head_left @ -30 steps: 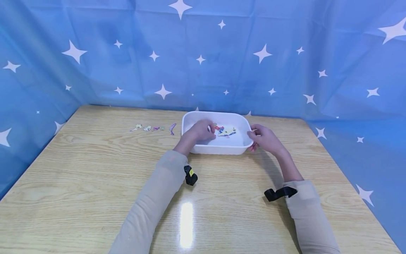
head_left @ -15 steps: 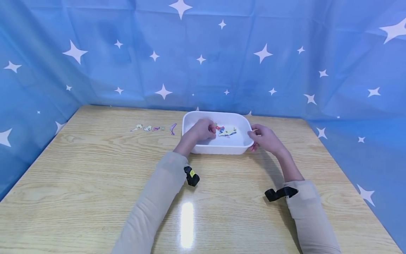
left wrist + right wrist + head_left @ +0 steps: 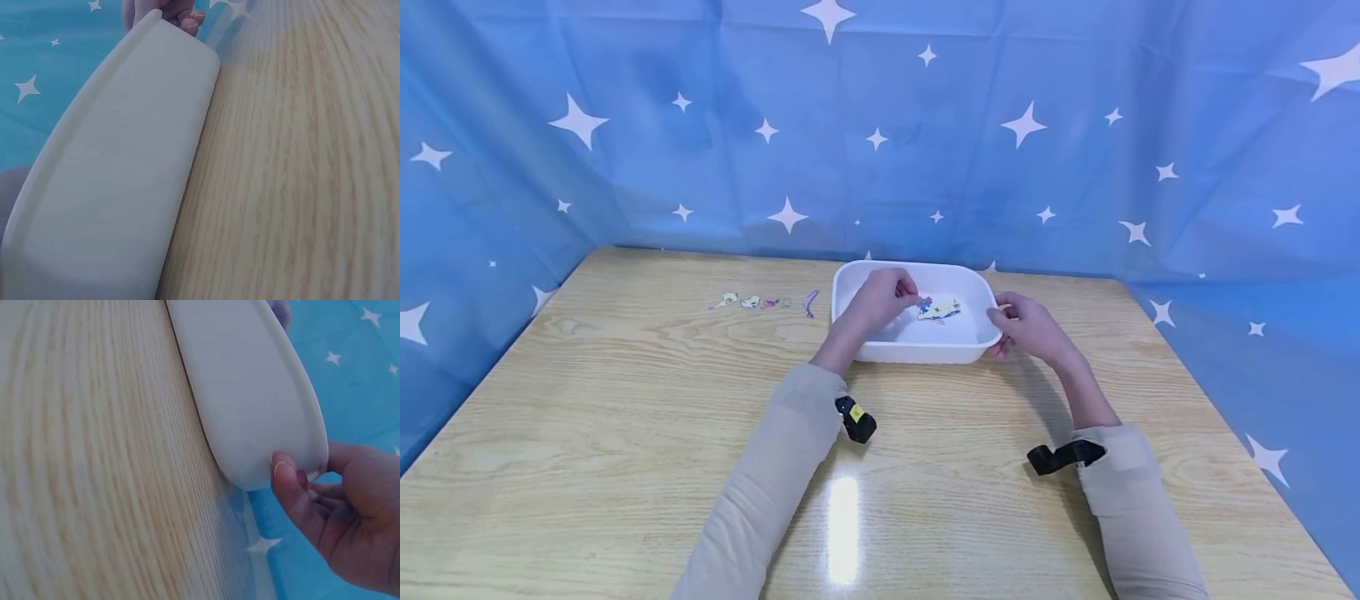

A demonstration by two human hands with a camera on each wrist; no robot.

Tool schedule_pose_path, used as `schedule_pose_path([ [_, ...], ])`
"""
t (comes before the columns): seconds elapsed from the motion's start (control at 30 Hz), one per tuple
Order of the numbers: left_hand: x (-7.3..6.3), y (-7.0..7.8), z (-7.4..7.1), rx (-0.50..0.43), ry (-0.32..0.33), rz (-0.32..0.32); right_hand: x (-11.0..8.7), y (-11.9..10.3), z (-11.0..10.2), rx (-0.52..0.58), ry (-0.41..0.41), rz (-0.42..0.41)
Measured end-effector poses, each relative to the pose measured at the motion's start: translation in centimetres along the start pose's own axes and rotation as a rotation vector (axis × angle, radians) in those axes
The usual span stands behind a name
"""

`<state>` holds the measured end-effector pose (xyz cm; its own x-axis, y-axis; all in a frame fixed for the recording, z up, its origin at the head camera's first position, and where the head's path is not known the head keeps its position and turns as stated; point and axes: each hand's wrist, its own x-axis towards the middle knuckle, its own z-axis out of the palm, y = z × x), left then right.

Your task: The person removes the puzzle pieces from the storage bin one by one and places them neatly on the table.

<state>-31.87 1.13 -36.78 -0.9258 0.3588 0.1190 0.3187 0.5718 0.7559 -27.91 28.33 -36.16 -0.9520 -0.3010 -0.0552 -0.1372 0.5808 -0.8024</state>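
Observation:
A white plastic basin [image 3: 917, 353] stands at the far side of the table. Flat colourful cut-out pieces [image 3: 938, 311], yellow, blue and red, lie on its floor; their exact kind is too small to tell. My left hand [image 3: 880, 298] reaches over the near left rim into the basin, fingers curled and fingertips right at the pieces' left side. Whether a piece is pinched there is hidden. My right hand [image 3: 1030, 327] grips the basin's right end, thumb and fingers on either side of the rim; the right wrist view shows this right hand [image 3: 359, 515] closely.
Several small flat cut-outs lie in a row on the wooden table [image 3: 625, 417] left of the basin, ending with a purple curved piece [image 3: 809, 303]. A blue star-patterned curtain [image 3: 700, 125] hangs right behind the table's far edge.
My left hand has shifted slightly up and to the right inside the basin, now covering the red and green piece seen before. My right hand and the basin stay in place.

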Motion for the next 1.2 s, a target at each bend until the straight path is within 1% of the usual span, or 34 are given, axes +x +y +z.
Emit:
schedule_pose_path([
  [0.07, 0.1, 0.0, 0.0, 0.0, 0.019, 0.009, 0.0, 0.1, 0.0, 0.004, -0.002, 0.001],
  [0.23, 0.2, 0.0, 0.0, 0.006, 0.068, 0.056, 0.0, 0.2, -0.1, 0.009, -0.006, -0.001],
  [0.3, 0.2, 0.0, 0.0, -0.007, 0.083, 0.071, 0.0, 0.2, -0.1, 0.008, -0.005, -0.003],
  [0.4, 0.0, 0.1, -0.2, -0.046, 0.111, 0.101, 0.0, 0.2, -0.1, 0.007, -0.006, 0.0],
  [0.5, -0.2, 0.0, -0.5, -0.097, 0.151, 0.146, 0.1, 0.2, -0.1, 0.003, -0.007, 0.009],
  [0.67, -1.0, -0.3, -1.3, -0.164, 0.219, 0.198, 0.2, 0.2, -0.1, 0.008, -0.006, 0.024],
  [0.8, -1.8, -0.6, -2.1, -0.233, 0.269, 0.203, 0.2, 0.2, -0.1, 0.015, -0.009, 0.028],
  [0.97, -2.8, -1.0, -3.5, -0.334, 0.305, 0.177, 0.1, 0.1, -0.1, 0.024, -0.013, 0.031],
  [1.07, -3.3, -1.3, -4.4, -0.368, 0.323, 0.163, 0.1, 0.2, -0.1, 0.034, -0.017, 0.032],
  [1.2, -4.0, -1.6, -5.7, -0.388, 0.356, 0.144, 0.1, 0.3, -0.1, 0.031, -0.016, 0.03],
])
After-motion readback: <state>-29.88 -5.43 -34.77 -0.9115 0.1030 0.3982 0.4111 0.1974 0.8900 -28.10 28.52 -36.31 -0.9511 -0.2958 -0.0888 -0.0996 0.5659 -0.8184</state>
